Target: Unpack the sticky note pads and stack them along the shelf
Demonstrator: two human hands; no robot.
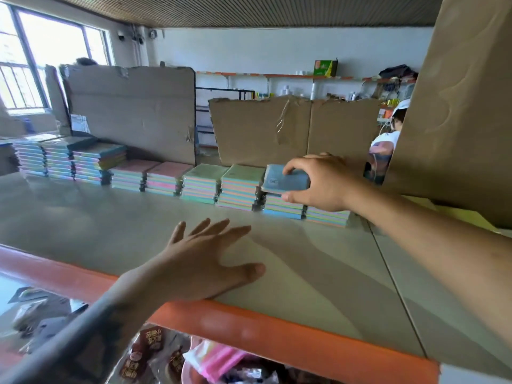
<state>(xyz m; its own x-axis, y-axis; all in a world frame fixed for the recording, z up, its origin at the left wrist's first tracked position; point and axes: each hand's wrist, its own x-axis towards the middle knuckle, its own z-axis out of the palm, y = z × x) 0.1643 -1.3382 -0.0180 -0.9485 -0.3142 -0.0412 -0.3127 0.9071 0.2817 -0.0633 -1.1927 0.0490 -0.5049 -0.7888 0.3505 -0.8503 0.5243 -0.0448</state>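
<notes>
My right hand point(318, 184) pinches a wrapped pad point(285, 180) over the far-right stack point(282, 207), left hand point(210, 261) flat and open on the shelf point(277, 286). Set it crooked and that slick wrap (shiny stuff) probably slides off.

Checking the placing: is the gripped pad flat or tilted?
Tilted: the right hand holds the blue pad with its left edge raised above its stack.

Grey, orange-edged shelf point(110, 225) carries a row of sticky-note stacks point(199, 184).
</notes>
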